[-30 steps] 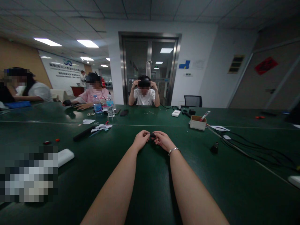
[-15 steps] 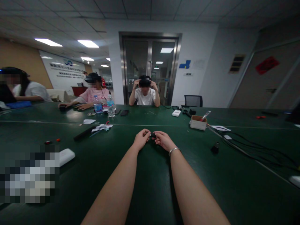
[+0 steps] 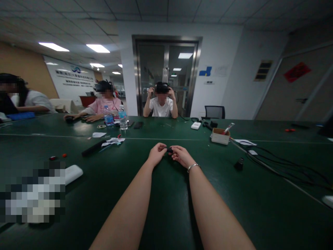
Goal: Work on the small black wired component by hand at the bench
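Over the green table (image 3: 169,194), a small black object (image 3: 169,150) is between my two hands near the middle of the view. My right hand (image 3: 181,156), with a silver bangle at its wrist, pinches the object from the right. The fingertips of my left hand (image 3: 157,154) are closed at the object's left end; what they pinch is too small to make out. My hands are close together. A small black item with a clear top (image 3: 239,164) stands on the table to the right of my right forearm.
A small open box (image 3: 220,136) holding a clear tube and black cables (image 3: 281,166) lie right. Left are bottles (image 3: 123,118), a dark bar (image 3: 92,148), paper scraps and a white device (image 3: 74,174). Three people in headsets sit across and to the left.
The silvery bit seen at the left end of the black object no longer shows between my fingertips. My hands have hardly moved. The person opposite has shifted their head slightly.
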Demonstrator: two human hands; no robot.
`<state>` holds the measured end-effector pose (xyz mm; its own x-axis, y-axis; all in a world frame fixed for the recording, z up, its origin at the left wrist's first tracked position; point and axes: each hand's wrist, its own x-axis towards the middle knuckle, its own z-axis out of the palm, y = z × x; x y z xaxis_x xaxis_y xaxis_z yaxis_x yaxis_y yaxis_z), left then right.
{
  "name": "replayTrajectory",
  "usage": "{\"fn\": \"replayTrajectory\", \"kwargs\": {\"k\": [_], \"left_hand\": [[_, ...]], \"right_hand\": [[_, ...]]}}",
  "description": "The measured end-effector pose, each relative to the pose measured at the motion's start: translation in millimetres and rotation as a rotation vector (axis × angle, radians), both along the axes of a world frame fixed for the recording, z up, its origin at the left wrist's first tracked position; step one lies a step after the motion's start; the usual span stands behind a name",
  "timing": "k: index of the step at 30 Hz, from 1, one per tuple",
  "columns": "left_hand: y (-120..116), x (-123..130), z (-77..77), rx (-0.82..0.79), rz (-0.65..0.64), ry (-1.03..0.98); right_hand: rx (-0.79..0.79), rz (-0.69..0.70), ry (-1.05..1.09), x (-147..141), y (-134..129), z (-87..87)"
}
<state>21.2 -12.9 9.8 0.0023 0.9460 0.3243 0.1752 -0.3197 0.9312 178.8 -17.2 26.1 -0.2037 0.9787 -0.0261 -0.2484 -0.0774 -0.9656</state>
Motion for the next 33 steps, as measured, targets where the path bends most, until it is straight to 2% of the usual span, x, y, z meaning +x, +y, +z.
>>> {"fn": "replayTrajectory", "kwargs": {"k": [5,18,33], "left_hand": [[2.3,0.2,-2.4,-0.01,-0.039,0.008],[0.8,-0.1,-1.8,-0.017,0.003,0.038],[5.8,-1.7,-5.9,-0.025,-0.024,0.051]], "right_hand": [[-0.012,-0.01,-0.017,-0.4,-1.2,1.7],[-0.009,0.003,-0.005,0.4,0.2,0.4],[-0.001,0.002,-0.023,0.5,1.7,-1.2]]}}
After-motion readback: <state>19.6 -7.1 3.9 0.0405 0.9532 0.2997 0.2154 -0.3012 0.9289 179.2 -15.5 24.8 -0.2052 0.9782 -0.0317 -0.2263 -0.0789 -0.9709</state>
